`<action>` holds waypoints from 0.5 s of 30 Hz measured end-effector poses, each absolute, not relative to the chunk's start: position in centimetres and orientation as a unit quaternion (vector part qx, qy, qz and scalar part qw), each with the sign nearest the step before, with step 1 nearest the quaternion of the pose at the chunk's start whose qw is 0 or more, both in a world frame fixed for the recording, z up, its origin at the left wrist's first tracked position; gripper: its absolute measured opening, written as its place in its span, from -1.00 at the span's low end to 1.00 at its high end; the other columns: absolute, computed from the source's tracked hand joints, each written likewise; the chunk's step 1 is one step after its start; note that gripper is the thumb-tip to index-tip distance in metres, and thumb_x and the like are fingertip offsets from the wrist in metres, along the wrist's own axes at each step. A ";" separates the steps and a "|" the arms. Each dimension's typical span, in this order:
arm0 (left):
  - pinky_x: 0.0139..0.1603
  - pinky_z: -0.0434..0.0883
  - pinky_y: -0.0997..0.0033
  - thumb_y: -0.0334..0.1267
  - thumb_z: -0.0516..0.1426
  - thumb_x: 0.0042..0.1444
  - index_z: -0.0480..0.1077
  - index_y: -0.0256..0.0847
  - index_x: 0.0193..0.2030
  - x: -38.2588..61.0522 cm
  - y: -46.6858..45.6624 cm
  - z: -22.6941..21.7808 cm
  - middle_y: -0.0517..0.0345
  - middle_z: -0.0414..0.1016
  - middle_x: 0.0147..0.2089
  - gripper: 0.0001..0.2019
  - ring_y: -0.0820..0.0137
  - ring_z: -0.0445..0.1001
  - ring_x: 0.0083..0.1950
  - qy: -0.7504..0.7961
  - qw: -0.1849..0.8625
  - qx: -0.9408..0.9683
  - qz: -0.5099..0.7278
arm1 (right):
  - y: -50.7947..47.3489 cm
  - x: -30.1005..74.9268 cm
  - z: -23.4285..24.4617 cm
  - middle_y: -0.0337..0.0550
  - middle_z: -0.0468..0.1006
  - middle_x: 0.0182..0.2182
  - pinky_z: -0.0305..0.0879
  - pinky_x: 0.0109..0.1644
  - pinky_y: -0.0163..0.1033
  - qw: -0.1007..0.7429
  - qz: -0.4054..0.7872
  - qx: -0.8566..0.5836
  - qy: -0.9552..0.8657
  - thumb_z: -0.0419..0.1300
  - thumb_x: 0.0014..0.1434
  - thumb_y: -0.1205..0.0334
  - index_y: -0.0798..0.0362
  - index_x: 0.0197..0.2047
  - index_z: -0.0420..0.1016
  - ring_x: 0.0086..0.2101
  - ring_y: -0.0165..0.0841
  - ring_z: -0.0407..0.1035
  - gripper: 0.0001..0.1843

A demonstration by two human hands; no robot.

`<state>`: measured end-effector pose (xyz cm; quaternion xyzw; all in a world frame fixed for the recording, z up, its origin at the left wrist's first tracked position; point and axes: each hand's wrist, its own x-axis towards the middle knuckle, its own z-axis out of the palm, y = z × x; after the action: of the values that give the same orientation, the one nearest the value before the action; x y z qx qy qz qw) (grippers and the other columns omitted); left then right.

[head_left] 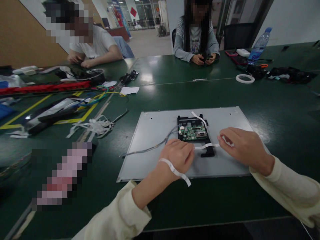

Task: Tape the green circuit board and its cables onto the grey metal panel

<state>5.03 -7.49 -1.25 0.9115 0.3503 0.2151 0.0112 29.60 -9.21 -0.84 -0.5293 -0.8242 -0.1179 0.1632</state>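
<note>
A narrow strip of white tape (207,146) stretches between my two hands. My left hand (178,153) is closed on its left end, and my right hand (242,145) pinches the right end. Below the strip, a black plastic bracket (210,151) with a green circuit board (193,133) lies on a flat grey panel (147,133). Another white strip (198,116) sits across the bracket's upper right. Grey cables (150,148) run left from the board. A loose piece of white tape (175,169) clings to my left wrist.
Left of the panel are a heap of tangled white strips (97,126) and a blurred pink object (66,173). Tools and cables lie farther left. A tape roll (245,78) and a water bottle (260,46) stand far right. Two people sit across the green table (165,95).
</note>
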 end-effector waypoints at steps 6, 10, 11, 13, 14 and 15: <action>-0.31 0.31 0.31 -0.34 -0.01 0.19 0.45 -0.22 -0.33 4.5 -6.9 -1.0 0.11 0.54 -0.42 -0.79 0.35 0.50 -0.36 0.385 -0.018 0.888 0.250 | -10.2 28.1 -0.6 -0.09 0.53 -0.15 0.34 -0.14 -0.21 0.306 -0.098 -0.262 -0.910 0.17 0.19 0.32 0.00 0.14 0.34 -0.19 -0.32 0.40 -0.58; -0.37 0.25 0.31 -0.32 -0.01 0.20 0.44 -0.21 -0.37 4.6 -7.0 -0.8 0.13 0.52 -0.45 -0.77 0.35 0.47 -0.38 0.388 -0.030 0.889 0.242 | -11.3 25.3 0.9 -0.11 0.52 -0.10 0.38 -0.12 -0.21 0.291 -0.115 -0.113 -0.943 0.19 0.18 0.36 0.04 0.16 0.36 -0.14 -0.33 0.38 -0.55; -0.37 0.24 0.30 -0.31 -0.02 0.21 0.44 -0.20 -0.38 4.6 -7.1 -0.8 0.13 0.52 -0.45 -0.77 0.35 0.47 -0.39 0.389 -0.035 0.889 0.239 | -11.4 24.6 1.2 -0.13 0.52 -0.10 0.38 -0.12 -0.22 0.283 -0.128 -0.086 -0.947 0.18 0.19 0.35 0.05 0.14 0.39 -0.15 -0.34 0.38 -0.57; -0.37 0.24 0.29 -0.31 -0.02 0.21 0.43 -0.19 -0.39 4.5 -7.1 -0.9 0.14 0.52 -0.46 -0.76 0.34 0.45 -0.39 0.391 -0.045 0.888 0.236 | -11.4 23.4 1.6 -0.17 0.52 -0.11 0.37 -0.13 -0.26 0.272 -0.153 -0.049 -0.949 0.16 0.21 0.33 0.05 0.06 0.47 -0.17 -0.38 0.38 -0.66; -0.36 0.23 0.28 -0.31 -0.02 0.21 0.43 -0.19 -0.39 4.5 -7.0 -0.9 0.15 0.51 -0.46 -0.76 0.34 0.45 -0.40 0.392 -0.050 0.888 0.237 | -11.3 22.9 1.6 -0.17 0.52 -0.11 0.37 -0.14 -0.27 0.268 -0.162 -0.038 -0.949 0.14 0.23 0.33 0.07 0.02 0.49 -0.18 -0.39 0.38 -0.70; -0.37 0.23 0.28 -0.31 -0.01 0.21 0.43 -0.19 -0.40 4.4 -7.0 -1.0 0.15 0.51 -0.46 -0.77 0.34 0.45 -0.40 0.391 -0.054 0.887 0.238 | -11.2 22.5 1.6 -0.16 0.53 -0.12 0.37 -0.16 -0.27 0.266 -0.165 -0.031 -0.949 0.13 0.24 0.33 0.09 -0.02 0.52 -0.19 -0.40 0.38 -0.73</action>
<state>4.43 -6.96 -0.97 0.8873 0.3915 0.2377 -0.0538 22.47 -11.19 1.57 -0.0314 -0.9492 -0.1652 0.2661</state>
